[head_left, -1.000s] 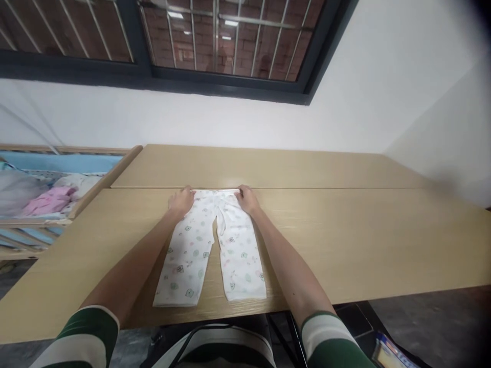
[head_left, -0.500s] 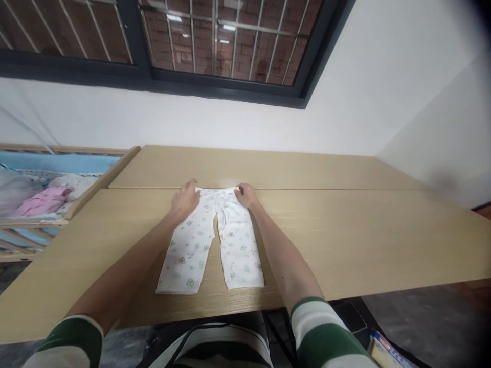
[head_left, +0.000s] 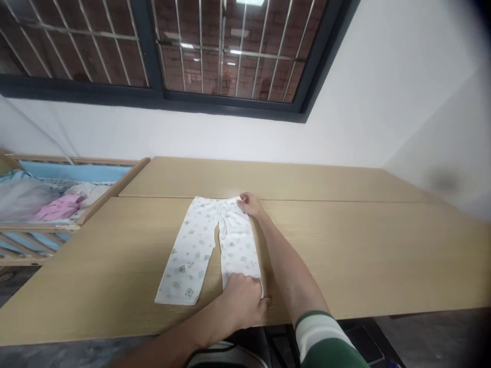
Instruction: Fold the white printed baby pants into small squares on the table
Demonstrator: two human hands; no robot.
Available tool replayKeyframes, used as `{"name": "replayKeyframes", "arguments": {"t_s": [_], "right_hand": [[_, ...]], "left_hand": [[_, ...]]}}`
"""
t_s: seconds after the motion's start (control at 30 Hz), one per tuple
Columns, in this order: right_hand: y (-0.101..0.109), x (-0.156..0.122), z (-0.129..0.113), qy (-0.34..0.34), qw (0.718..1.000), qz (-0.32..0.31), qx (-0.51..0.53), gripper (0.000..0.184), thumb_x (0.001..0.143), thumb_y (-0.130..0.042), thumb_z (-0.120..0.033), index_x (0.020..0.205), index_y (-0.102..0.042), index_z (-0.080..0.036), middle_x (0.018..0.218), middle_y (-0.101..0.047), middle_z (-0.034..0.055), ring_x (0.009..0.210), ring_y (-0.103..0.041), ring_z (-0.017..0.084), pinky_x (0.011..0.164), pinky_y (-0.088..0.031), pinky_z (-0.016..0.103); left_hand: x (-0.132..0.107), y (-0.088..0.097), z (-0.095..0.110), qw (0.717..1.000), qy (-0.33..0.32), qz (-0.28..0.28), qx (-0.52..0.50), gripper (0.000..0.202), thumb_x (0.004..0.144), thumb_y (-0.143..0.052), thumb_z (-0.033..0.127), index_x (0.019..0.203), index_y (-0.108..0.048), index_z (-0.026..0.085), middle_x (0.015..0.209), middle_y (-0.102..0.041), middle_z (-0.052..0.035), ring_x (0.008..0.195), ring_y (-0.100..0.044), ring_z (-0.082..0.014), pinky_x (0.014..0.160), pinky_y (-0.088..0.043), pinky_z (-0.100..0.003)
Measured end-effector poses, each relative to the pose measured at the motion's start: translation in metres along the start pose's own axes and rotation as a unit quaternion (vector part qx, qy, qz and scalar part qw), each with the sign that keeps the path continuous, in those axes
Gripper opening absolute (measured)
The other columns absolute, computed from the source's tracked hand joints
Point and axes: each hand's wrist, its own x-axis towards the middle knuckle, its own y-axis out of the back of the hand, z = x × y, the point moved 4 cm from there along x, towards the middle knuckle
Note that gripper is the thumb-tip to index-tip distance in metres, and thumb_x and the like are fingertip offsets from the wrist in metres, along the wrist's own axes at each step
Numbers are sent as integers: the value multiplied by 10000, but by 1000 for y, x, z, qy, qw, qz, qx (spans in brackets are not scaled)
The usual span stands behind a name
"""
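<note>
A pair of small white pants (head_left: 180, 255) with a green and grey print lies flat on the wooden table, waistband away from me and legs slightly apart. My right hand (head_left: 251, 205) pinches the right corner of the waistband. Down at the near end of the right leg, my left hand (head_left: 244, 300) has its fingers curled over the hem and covers most of it. The left leg lies untouched.
The light wooden table (head_left: 345, 245) reaches far to the right, with a seam across its back part. At the left stands a wooden crib (head_left: 111, 197) holding a pink cloth (head_left: 61, 207) and pale bedding. A barred window (head_left: 230, 56) is in the wall behind.
My left hand has left the left waistband corner and come down and right to the hem of the right leg. My right hand stays on its corner. The view has tilted up slightly.
</note>
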Motion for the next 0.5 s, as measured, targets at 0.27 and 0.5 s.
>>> {"name": "replayKeyframes", "arguments": {"t_s": [0.27,0.5], "right_hand": [[17,-3,-22,-58,993,-81,69,415,757,-781,-222,1132,-609,-187,779,-631,-19,728,-636,159,710,-515,262],[-4,3,-86,-67,991,-82,76,446,826,-701,-205,1243,-546,-179,846,-677,24,689,-638,152,646,-514,250]], "left_hand": [[-7,13,-13,1000,22,-2,-5,279,854,-499,252,790,-748,145,842,-768,-164,807,-732,-322,748,-510,-406],[-63,33,-48,938,64,80,-331,352,943,-457,329,669,-635,198,689,-727,-16,628,-633,-151,592,-394,-252]]}}
